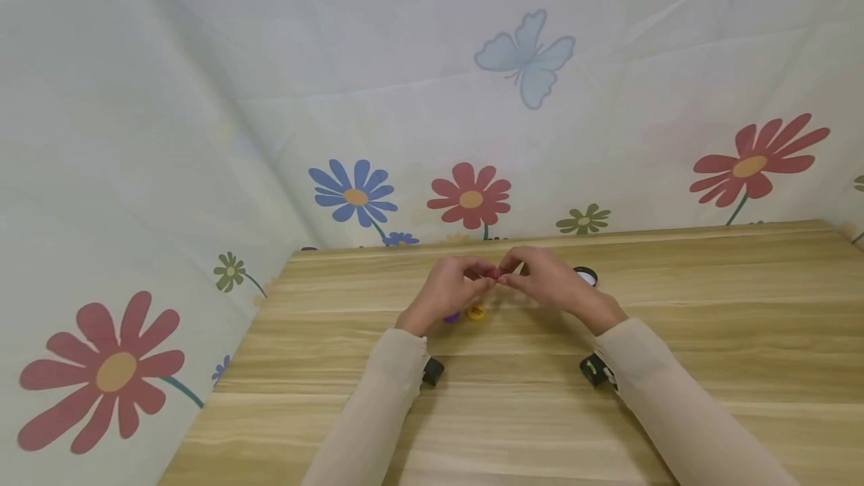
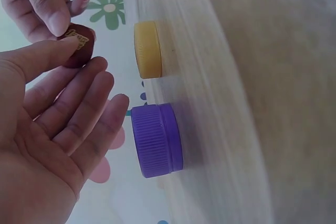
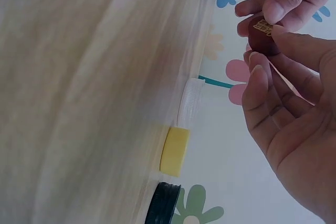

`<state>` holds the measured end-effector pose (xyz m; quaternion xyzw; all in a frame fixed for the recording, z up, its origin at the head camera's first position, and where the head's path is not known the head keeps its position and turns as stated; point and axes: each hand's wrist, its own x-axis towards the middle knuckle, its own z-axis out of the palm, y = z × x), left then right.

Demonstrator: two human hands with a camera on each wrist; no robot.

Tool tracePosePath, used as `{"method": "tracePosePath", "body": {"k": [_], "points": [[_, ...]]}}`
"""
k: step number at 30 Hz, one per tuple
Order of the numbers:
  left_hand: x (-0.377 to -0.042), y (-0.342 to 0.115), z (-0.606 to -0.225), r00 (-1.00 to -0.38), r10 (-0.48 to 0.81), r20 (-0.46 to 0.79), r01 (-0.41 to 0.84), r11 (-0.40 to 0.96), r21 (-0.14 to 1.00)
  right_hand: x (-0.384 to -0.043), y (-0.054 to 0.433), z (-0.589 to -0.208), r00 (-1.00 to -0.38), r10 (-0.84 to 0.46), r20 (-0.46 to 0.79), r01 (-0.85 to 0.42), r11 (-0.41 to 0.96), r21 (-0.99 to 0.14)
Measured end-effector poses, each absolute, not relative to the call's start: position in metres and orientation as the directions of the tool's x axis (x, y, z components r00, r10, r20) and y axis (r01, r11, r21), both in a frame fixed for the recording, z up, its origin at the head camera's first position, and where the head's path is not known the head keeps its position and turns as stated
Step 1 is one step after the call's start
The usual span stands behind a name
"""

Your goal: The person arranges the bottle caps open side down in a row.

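Note:
Between the two hands, raised above the table, is a dark red bottle cap (image 2: 83,53) with gold lettering on its face. My left hand (image 1: 451,287) pinches one side of it between thumb and fingertips. From the other side my right hand (image 1: 548,276) pinches the same cap, its thumb and index at the edge. In the left wrist view a yellow cap (image 2: 148,50) and a larger ribbed purple cap (image 2: 156,140) stand on the table close to the left hand.
On the right hand's side a clear white cap (image 3: 190,102), another yellow cap (image 3: 175,151) and a black cap (image 3: 163,203) sit in a row. The wooden table (image 1: 513,411) ends at a flower-printed cloth (image 1: 405,118) behind and to the left.

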<state>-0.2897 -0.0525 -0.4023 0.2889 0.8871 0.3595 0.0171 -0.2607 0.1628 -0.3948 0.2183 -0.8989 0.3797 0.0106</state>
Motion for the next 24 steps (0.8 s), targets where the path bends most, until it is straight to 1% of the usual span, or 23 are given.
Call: {"method": "tracePosePath", "body": {"k": [3,12,24], "points": [[-0.2896,-0.0528,-0.4022,-0.833,0.521,0.188,0.503,0.569,0.65,-0.2597,0.1628,-0.3941,-0.905,-0.38,0.193,-0.402,0.614,-0.679],[-0.2914,-0.0558,-0.4025,-0.802,0.541,0.254,0.561,0.533,0.633,-0.2584,0.1623,-0.3944,-0.908,-0.365,0.204,-0.401,0.622,-0.672],[-0.2911,-0.0565,-0.4025,-0.789,0.556,0.261,0.57,0.504,0.649,-0.2594,0.1626,-0.3952,-0.918,-0.352,0.184,-0.372,0.603,-0.706]]}}
